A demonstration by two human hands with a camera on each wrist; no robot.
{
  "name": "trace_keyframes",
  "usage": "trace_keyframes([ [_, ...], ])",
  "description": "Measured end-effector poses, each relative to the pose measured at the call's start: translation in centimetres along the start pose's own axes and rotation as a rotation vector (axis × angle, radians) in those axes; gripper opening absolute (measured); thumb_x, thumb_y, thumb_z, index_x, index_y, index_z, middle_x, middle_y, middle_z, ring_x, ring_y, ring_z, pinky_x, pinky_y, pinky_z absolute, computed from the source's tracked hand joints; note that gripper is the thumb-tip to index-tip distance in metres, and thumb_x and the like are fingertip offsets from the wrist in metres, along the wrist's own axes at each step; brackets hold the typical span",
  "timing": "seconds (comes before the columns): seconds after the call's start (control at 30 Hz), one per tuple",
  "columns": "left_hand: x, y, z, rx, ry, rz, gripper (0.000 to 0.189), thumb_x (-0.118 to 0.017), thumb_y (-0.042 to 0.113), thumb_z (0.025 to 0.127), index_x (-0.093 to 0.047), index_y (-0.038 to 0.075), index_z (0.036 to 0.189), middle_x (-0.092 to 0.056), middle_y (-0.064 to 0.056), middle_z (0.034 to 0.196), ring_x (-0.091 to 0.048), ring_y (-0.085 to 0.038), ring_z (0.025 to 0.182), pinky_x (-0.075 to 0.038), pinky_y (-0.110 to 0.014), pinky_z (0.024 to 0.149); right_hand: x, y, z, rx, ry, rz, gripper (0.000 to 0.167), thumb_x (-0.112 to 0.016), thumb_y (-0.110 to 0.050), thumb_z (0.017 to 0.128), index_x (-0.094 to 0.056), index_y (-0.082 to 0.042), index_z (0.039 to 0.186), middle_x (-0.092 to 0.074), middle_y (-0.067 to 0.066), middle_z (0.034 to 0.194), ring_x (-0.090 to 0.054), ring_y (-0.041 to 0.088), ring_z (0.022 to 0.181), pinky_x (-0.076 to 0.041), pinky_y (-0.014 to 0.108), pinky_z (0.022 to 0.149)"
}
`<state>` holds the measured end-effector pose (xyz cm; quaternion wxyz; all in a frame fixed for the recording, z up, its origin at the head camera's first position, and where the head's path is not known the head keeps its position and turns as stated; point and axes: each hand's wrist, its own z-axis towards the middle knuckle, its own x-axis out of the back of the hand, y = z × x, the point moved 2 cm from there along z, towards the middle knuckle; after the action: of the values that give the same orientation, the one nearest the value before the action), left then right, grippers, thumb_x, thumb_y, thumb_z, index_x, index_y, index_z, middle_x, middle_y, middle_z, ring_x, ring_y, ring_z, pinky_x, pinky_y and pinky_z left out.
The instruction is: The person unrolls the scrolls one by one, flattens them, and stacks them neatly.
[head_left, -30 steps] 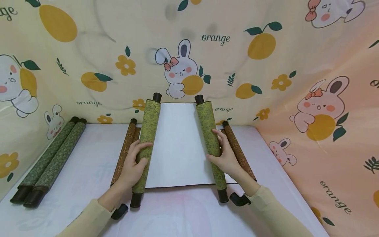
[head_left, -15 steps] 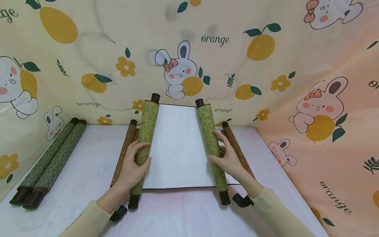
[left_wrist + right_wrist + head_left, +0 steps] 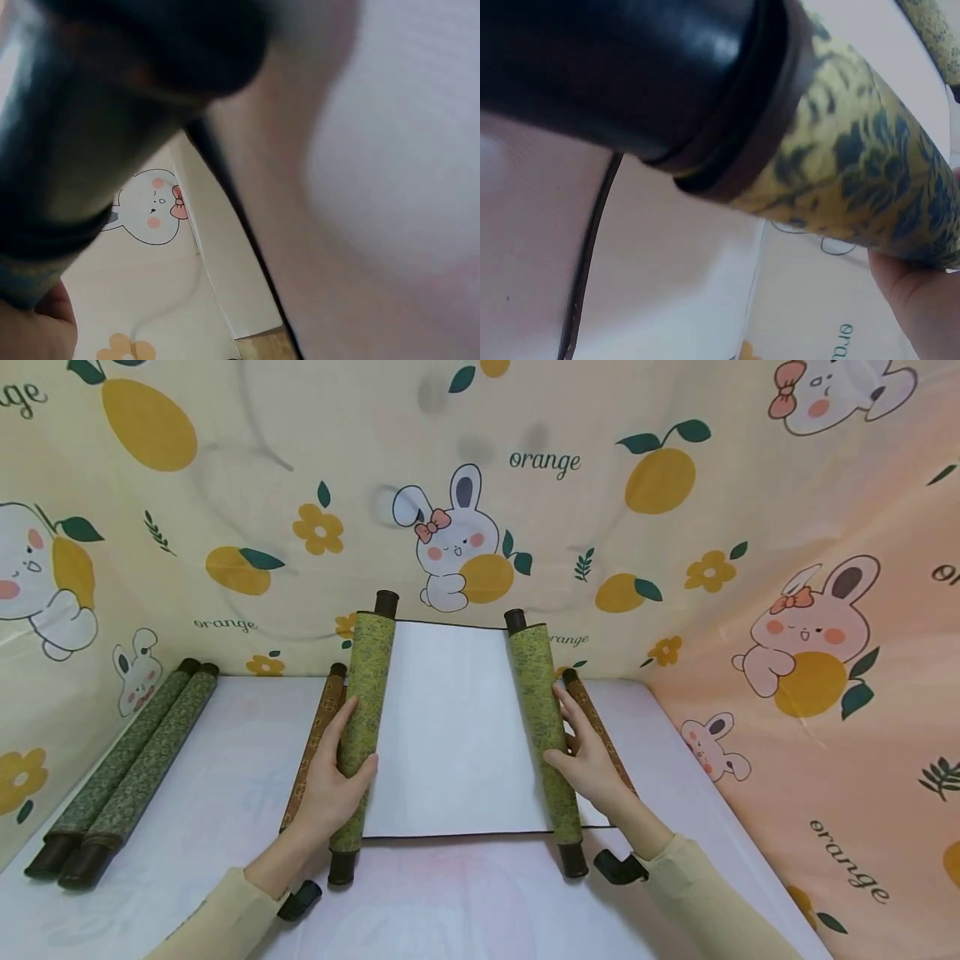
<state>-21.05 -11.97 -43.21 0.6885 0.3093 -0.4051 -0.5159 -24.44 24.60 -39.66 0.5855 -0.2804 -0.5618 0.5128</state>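
Between left hand [image 3: 330,789], gripping left roll [image 3: 369,677], and right hand [image 3: 594,768], gripping right roll [image 3: 534,689] | white sheet [image 3: 457,727] is spanning the gap | possible risk: uneven pulling creasing it

Left yellow-green roll [image 3: 369,685]: far end shifted leftward, slant reduced; now hides more of the printed flower [image 3: 344,625] on the backdrop [image 3: 337,427]. Right yellow-green roll [image 3: 543,718]: moved rightward, now masking the first letter of the low printed word "orange" [image 3: 570,639]. White sheet [image 3: 456,727]: wider stretch exposed between the rolls. Left hand [image 3: 332,782]: fingers, formerly across the roll's upper face, now along its outer side. Right hand [image 3: 592,768]: displaced rightward with its roll, black wrist strap [image 3: 619,867] likewise.
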Motion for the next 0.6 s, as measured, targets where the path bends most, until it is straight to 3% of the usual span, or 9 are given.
trace_keyframes([
  [0.1, 0.11, -0.03, -0.01, 0.020, -0.001, 0.005, 0.085, -0.063, -0.003, 0.099, -0.024, 0.027, 0.167, -0.021, -0.009, 0.171, -0.032, -0.034, 0.150, -0.038, -0.019, 0.100, -0.10, -0.14, 0.09, -0.012, 0.007, 0.012, 0.098, -0.049, 0.010, 0.095, -0.012, -0.047, 0.165, -0.001, -0.005, 0.175, -0.014, 0.036, 0.156, -0.041, 0.034, 0.064],
  [0.13, 0.13, -0.04, 0.00, 0.023, -0.001, -0.001, 0.085, -0.063, -0.003, 0.098, -0.023, 0.027, 0.167, -0.021, -0.009, 0.171, -0.035, -0.035, 0.148, -0.040, -0.017, 0.098, -0.13, -0.18, 0.10, -0.019, 0.014, 0.012, 0.098, -0.047, 0.010, 0.095, -0.010, -0.047, 0.165, 0.000, -0.007, 0.175, -0.032, 0.036, 0.148, -0.040, 0.033, 0.061],
  [0.2, 0.14, -0.09, 0.03, 0.016, 0.001, -0.014, 0.086, -0.063, -0.004, 0.098, -0.023, 0.026, 0.167, -0.022, -0.011, 0.171, -0.041, -0.035, 0.143, -0.042, -0.013, 0.093, -0.18, -0.23, 0.11, -0.035, 0.027, 0.017, 0.097, -0.044, 0.009, 0.094, -0.008, -0.047, 0.165, 0.002, -0.009, 0.174, -0.059, 0.034, 0.108, -0.036, 0.031, 0.055],
  [0.27, 0.14, -0.13, 0.05, 0.001, 0.005, -0.030, 0.086, -0.063, -0.007, 0.097, -0.023, 0.023, 0.167, -0.023, -0.011, 0.170, -0.044, -0.035, 0.139, -0.042, -0.011, 0.092, -0.20, -0.20, 0.07, -0.054, 0.041, 0.017, 0.095, -0.043, 0.007, 0.095, -0.007, -0.044, 0.166, 0.002, -0.010, 0.174, -0.049, 0.029, 0.079, -0.032, 0.030, 0.051],
  [0.33, 0.12, -0.19, 0.08, -0.015, 0.010, -0.048, 0.087, -0.062, -0.010, 0.096, -0.023, 0.021, 0.167, -0.024, -0.011, 0.169, -0.045, -0.033, 0.137, -0.041, -0.011, 0.093, -0.29, -0.11, 0.04, -0.074, 0.049, 0.016, 0.094, -0.046, 0.005, 0.096, -0.006, -0.043, 0.167, 0.001, -0.010, 0.174, -0.039, 0.030, 0.068, -0.036, 0.029, 0.054],
  [0.4, 0.11, -0.22, 0.10, -0.028, 0.011, -0.066, 0.088, -0.061, -0.012, 0.095, -0.022, 0.020, 0.167, -0.024, -0.012, 0.169, -0.045, -0.031, 0.133, -0.041, -0.013, 0.093, -0.36, 0.01, 0.04, -0.084, 0.046, -0.008, 0.096, -0.056, 0.001, 0.098, -0.006, -0.044, 0.166, 0.001, -0.007, 0.174, -0.058, 0.033, 0.101, -0.046, 0.029, 0.067],
  [0.43, 0.12, -0.23, 0.10, -0.032, 0.011, -0.070, 0.088, -0.060, -0.013, 0.094, -0.021, 0.019, 0.167, -0.024, -0.013, 0.168, -0.046, -0.030, 0.131, -0.042, -0.014, 0.092, -0.43, 0.08, 0.05, -0.082, 0.041, -0.025, 0.098, -0.062, -0.002, 0.098, -0.006, -0.045, 0.166, 0.001, -0.005, 0.174, -0.055, 0.036, 0.123, -0.050, 0.033, 0.075],
  [0.5, 0.14, -0.25, 0.09, -0.028, 0.010, -0.071, 0.090, -0.060, -0.014, 0.094, -0.020, 0.020, 0.167, -0.026, -0.014, 0.166, -0.047, -0.027, 0.126, -0.044, -0.016, 0.090, -0.59, 0.24, 0.08, -0.083, 0.033, -0.058, 0.107, -0.074, -0.006, 0.094, -0.006, -0.047, 0.166, -0.001, 0.001, 0.175, -0.038, 0.043, 0.145, -0.053, 0.042, 0.091],
  [0.6, 0.21, -0.20, 0.02, -0.005, 0.014, -0.057, 0.092, -0.064, -0.012, 0.093, -0.020, 0.022, 0.167, -0.031, -0.017, 0.161, -0.048, -0.027, 0.124, -0.047, -0.028, 0.091, -0.76, 0.49, 0.10, -0.069, 0.022, -0.111, 0.115, -0.082, -0.008, 0.089, -0.005, -0.043, 0.167, -0.009, 0.014, 0.171, -0.032, 0.046, 0.147, -0.049, 0.054, 0.100],
])
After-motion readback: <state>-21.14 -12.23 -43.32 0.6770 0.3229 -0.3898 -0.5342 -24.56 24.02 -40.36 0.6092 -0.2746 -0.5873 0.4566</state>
